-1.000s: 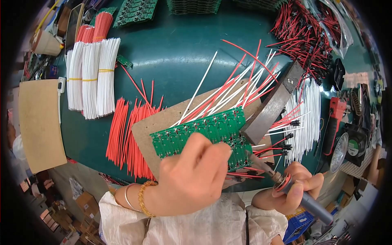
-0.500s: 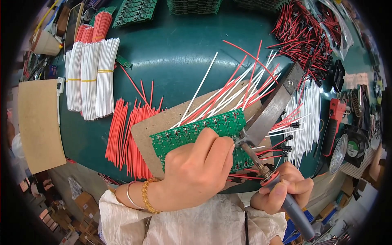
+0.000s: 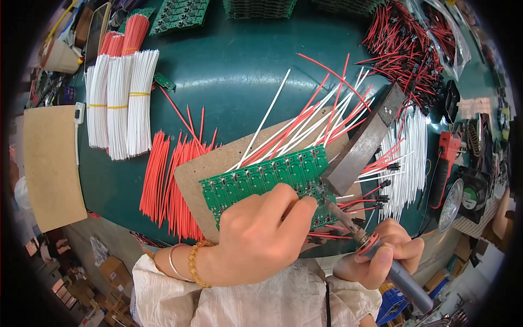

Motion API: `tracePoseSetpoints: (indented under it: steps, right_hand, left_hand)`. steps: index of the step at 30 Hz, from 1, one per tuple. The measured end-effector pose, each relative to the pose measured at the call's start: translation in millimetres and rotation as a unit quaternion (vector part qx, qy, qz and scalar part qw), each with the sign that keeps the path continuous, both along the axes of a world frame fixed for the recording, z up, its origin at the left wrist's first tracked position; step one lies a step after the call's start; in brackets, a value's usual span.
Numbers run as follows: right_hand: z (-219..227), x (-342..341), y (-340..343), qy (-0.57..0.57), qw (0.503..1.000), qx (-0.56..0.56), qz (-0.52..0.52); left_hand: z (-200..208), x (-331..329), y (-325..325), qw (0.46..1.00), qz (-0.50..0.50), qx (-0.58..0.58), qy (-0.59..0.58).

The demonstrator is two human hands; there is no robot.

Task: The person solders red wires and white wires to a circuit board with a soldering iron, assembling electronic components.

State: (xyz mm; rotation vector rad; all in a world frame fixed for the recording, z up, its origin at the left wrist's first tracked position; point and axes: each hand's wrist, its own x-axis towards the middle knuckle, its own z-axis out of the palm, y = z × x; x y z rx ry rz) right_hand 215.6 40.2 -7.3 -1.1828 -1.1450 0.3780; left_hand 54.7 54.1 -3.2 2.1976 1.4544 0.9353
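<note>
A green circuit board panel (image 3: 261, 177) lies tilted on a brown fibreboard (image 3: 188, 177), with red and white wires (image 3: 305, 125) fanning out past its far edge. My left hand (image 3: 261, 234) is over the panel's near side, thumb and forefinger pinched together; whatever is between them is too small or hidden to name. In my right hand (image 3: 384, 256) is a soldering iron (image 3: 406, 283) with a grey handle, its tip pointing at the panel's right part, close to my left fingertips. A dark metal bar (image 3: 362, 150) rests against the panel's right end.
Loose red wires (image 3: 171, 191) lie left of the fibreboard, banded white wire bundles (image 3: 117, 103) farther back. White wires (image 3: 408, 163) and a heap of red-black connector leads (image 3: 406, 54) are at the right, near a red-black tool (image 3: 447, 163). Stacked circuit boards (image 3: 259, 6) stand at the back.
My right hand and the soldering iron have shifted slightly right and toward me. My left hand has dropped a little toward me, its fingertips moving slightly right. The panel has stayed in place.
</note>
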Motion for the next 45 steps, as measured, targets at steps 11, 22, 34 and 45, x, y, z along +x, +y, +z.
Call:
tracePoseSetpoints:
  steps: [11, 22, 34, 45]
  right_hand:
    - [4, 23, 0, -0.015, 0.998, 0.054, 0.040]
    - [4, 9, 3, -0.019, 1.000, 0.021, 0.011]
    - [7, 18, -11, -0.037, 0.998, 0.044, 0.040]
    - [14, -77, -15, -0.117, 0.981, 0.024, 0.151]
  left_hand:
    - [18, -1, -6, 0.997, 0.037, -0.049, -0.047]
    - [10, 13, 0, 0.995, -0.002, -0.104, 0.006]
    - [41, -49, -38, 0.986, 0.140, -0.047, -0.073]
    - [4, -93, -53, 0.960, 0.243, -0.026, -0.138]
